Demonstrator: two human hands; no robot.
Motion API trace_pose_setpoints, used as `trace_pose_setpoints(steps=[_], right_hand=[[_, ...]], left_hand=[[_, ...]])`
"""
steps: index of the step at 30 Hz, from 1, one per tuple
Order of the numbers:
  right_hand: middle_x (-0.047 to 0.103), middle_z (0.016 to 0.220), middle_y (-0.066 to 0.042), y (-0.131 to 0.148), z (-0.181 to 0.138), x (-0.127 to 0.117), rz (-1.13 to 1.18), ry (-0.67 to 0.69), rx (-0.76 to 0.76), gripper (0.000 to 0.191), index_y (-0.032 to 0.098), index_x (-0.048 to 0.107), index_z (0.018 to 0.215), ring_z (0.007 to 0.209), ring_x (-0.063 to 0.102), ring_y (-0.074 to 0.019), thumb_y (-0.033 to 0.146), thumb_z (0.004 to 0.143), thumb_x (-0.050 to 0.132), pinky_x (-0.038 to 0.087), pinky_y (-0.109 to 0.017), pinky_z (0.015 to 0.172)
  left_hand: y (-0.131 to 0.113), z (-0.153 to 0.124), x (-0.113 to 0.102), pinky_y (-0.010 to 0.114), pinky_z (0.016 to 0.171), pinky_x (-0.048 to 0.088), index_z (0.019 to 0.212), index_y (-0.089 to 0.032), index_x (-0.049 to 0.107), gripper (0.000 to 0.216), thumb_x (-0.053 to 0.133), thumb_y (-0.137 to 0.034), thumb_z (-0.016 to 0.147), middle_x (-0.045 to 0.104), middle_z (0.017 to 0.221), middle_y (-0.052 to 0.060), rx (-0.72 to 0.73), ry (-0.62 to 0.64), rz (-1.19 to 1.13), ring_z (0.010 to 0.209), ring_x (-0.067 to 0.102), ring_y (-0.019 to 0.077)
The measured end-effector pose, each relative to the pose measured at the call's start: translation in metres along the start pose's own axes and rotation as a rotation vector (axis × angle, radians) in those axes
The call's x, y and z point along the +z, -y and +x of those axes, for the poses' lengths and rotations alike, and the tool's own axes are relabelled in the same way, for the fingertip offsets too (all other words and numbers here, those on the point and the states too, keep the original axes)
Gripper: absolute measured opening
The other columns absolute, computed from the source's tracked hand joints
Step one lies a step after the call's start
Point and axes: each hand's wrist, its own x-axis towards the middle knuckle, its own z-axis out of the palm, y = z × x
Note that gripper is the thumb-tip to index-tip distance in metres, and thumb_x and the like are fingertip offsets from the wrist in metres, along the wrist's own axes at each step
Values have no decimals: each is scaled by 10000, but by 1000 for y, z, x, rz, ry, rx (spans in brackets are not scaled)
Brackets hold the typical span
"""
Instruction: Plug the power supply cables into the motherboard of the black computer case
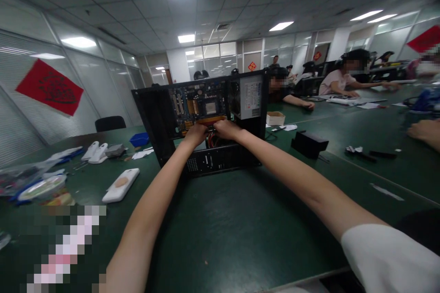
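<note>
An open black computer case (220, 160) stands upright on the green table. Inside it are a blue motherboard (182, 100) with a silver square at its middle, and a grey power supply (252, 98) at the upper right. My left hand (196, 134) and my right hand (227, 129) reach into the case side by side, at the board's lower edge. Their fingers are curled at a yellow-orange strip (210, 120), perhaps a memory slot. What the fingertips pinch, if anything, is hidden. Red and black wires (213, 139) hang just below my hands.
On the left lie a white phone-shaped object (121, 185), a blue tray (139, 139), white objects (96, 152) and plastic bags. At right are a black box-like part (310, 143), a small carton (275, 118) and black strips (373, 154). Other people sit across the table.
</note>
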Motion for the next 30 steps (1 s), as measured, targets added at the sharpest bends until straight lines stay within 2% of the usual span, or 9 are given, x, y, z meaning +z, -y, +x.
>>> trace_pose_setpoints(steps=[5, 8, 15, 20, 25, 30], right_hand=[[722, 1217, -229, 2, 0, -1, -14, 13, 10, 285, 72, 694, 1168, 1149, 694, -340, 248, 987, 563, 531, -373, 937], [727, 1204, -223, 2, 1, -1, -4, 17, 13, 288, 82, 687, 1183, 1126, 704, -345, 256, 990, 562, 536, -376, 902], [743, 1190, -180, -3, -8, 6, 73, -1, 84, 266, 106, 688, 1188, 1110, 708, -287, 230, 987, 565, 509, -299, 832], [759, 1176, -131, -11, -16, 6, 123, -5, 156, 288, 119, 701, 1206, 1078, 711, -220, 209, 1018, 502, 483, -258, 841], [774, 1114, -142, -4, -14, 1, 127, 26, 175, 305, 126, 771, 1087, 1047, 710, -236, 219, 1020, 489, 474, -273, 841], [763, 1137, -177, 1, -13, -1, 116, 48, 190, 330, 115, 781, 1108, 1041, 707, -252, 184, 1001, 477, 476, -288, 842]], left_hand=[[7, 2, 7, 314, 888, 531, 1115, -177, 815, 291, 569, -277, 997, 786, 1114, 128, 8, -64, -114, 1044, 723, 257], [8, 5, 9, 305, 884, 521, 1126, -166, 815, 279, 604, -284, 988, 789, 1115, 125, -22, -48, -156, 1040, 726, 253], [4, 6, 9, 319, 870, 519, 1142, -189, 816, 272, 609, -246, 974, 790, 1105, 125, -61, -18, -183, 1041, 727, 265], [8, 8, 12, 297, 879, 515, 1154, -192, 813, 273, 623, -252, 967, 790, 1128, 106, -64, -25, -197, 1061, 721, 251], [8, 9, 13, 301, 880, 509, 1136, -184, 818, 280, 610, -260, 964, 793, 1095, 118, -54, -22, -182, 1035, 722, 248], [4, 8, 10, 297, 820, 501, 1061, -178, 834, 280, 586, -244, 949, 795, 1039, 122, -38, -19, -159, 970, 721, 242]])
